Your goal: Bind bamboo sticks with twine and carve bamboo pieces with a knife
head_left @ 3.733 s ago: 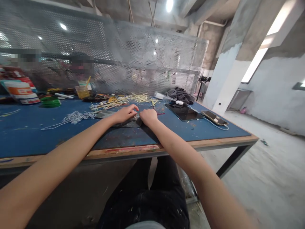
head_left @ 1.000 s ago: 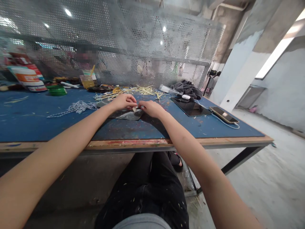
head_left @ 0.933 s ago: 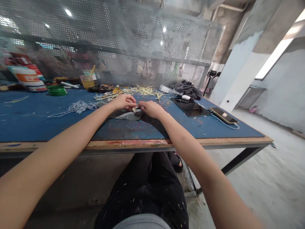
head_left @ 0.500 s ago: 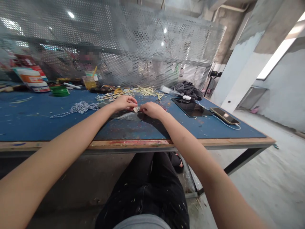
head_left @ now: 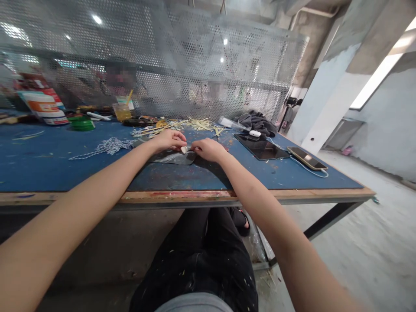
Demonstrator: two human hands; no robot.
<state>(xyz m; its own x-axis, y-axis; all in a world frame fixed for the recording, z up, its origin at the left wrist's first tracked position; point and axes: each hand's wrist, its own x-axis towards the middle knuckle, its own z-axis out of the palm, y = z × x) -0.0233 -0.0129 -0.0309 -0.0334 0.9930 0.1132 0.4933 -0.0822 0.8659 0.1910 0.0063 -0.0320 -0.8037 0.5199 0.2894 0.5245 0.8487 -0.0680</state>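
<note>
My left hand [head_left: 169, 141] is closed, its thumb and fingertips pinching a small pale piece [head_left: 184, 150] whose kind is too small to make out. Close on its right, my right hand [head_left: 208, 150] is also closed, fingertips pressed together near the pale piece. Whatever those fingers hold is hidden. Beneath both hands a dark, shiny flat sheet [head_left: 177, 158] lies on the blue tabletop [head_left: 97, 175]. To the left of my left wrist lies a tangle of white-and-dark cord [head_left: 112, 146].
Pale cut strips [head_left: 201, 124] are heaped behind my hands. On the right lie a black tablet [head_left: 260, 147], a white earbud case [head_left: 255, 134], a phone [head_left: 307, 158] and a cable. At left stand tubs [head_left: 43, 106], green tape [head_left: 82, 123] and a cup [head_left: 122, 112]. A perforated metal screen [head_left: 195, 56] rises behind.
The pale piece has shifted and turned slightly to the left between my fingertips. The dark sheet has moved a little to the left. Both arms stay almost in place.
</note>
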